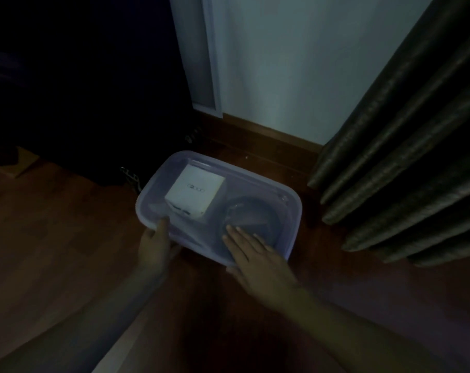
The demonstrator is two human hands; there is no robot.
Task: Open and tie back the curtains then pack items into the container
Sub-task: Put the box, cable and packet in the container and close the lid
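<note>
A translucent plastic container (290, 200) with a lid on top sits on the wooden floor in the middle of the view. Through the lid I see a white box (194, 191) at the left and a dark round bowl-like item (251, 211) at the right. My left hand (154, 243) grips the container's near-left rim, thumb on top. My right hand (255, 254) lies flat on the lid over the round item, fingers spread. A dark pleated curtain (406, 146) hangs at the right, gathered to the side.
A pale wall (282, 63) with a wooden skirting board (268, 135) stands behind the container. Dark furniture (80, 90) fills the left, with cables (131, 176) on the floor beside it. The room is dim.
</note>
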